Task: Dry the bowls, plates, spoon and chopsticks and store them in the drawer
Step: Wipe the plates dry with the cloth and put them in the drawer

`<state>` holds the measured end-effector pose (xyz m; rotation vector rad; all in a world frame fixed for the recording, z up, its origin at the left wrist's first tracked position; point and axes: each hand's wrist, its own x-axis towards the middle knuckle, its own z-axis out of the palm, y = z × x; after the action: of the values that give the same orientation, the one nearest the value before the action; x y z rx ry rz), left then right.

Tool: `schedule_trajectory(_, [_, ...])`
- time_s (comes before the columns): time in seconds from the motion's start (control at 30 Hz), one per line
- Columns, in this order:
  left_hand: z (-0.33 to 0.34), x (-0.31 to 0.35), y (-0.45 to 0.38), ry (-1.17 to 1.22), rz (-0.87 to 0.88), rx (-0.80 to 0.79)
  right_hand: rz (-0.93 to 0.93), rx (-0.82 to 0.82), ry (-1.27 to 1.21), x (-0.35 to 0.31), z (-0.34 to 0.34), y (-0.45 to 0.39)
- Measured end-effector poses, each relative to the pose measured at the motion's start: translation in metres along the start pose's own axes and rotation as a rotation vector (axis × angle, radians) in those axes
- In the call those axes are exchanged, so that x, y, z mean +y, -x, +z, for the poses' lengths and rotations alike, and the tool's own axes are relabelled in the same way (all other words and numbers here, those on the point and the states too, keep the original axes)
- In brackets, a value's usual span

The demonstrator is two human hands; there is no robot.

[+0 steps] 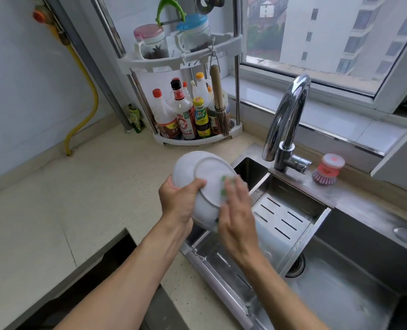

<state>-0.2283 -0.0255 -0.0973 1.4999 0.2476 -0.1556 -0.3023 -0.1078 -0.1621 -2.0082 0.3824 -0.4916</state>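
My left hand (pixel 177 198) grips the upturned bowl (pixel 203 184); my right hand (pixel 236 215) presses a cloth (pixel 226 184) flat against its base.

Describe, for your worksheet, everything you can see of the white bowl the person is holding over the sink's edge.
The white bowl looks like glazed ceramic and is turned so its underside and round foot ring face the camera. It is tilted and held in the air above the sink's drain tray. The left hand grips its rim, and the blurred right hand presses a green-and-white cloth against its base.
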Motion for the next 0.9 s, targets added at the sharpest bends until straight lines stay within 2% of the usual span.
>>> schedule_trajectory(0.07, [-0.001,0.0,0.0,-0.037,-0.003,-0.029,-0.076,-0.092,0.094,-0.001,-0.004,-0.005])
schedule_trajectory(0.2, [0.0,0.003,0.0,-0.104,0.002,-0.064,0.019,-0.143,0.084,-0.004,-0.017,-0.039])
schedule_trajectory(0.3, [-0.001,0.005,-0.004,-0.043,-0.015,-0.051,-0.118,-0.252,0.046,-0.024,-0.01,-0.022])
schedule_trajectory(0.4, [-0.01,0.002,-0.008,-0.067,-0.054,-0.063,-0.202,-0.338,0.082,-0.008,-0.022,-0.019])
schedule_trajectory(0.53, [-0.011,0.0,-0.008,-0.148,-0.075,-0.138,-0.009,-0.21,0.069,0.001,-0.029,-0.047])
schedule_trajectory(0.67, [-0.008,-0.002,-0.004,-0.09,-0.126,-0.206,-0.202,-0.317,-0.058,-0.015,-0.013,-0.032])
schedule_trajectory(0.73, [-0.009,-0.004,-0.004,-0.097,-0.129,-0.198,-0.211,-0.342,-0.036,-0.002,-0.018,-0.037])
schedule_trajectory(0.83, [-0.012,-0.002,-0.008,-0.137,-0.086,-0.141,0.005,-0.146,-0.022,0.019,-0.026,-0.051])
schedule_trajectory(0.9, [-0.01,-0.001,-0.007,-0.123,-0.059,-0.105,0.113,-0.075,-0.059,0.025,-0.025,-0.052])
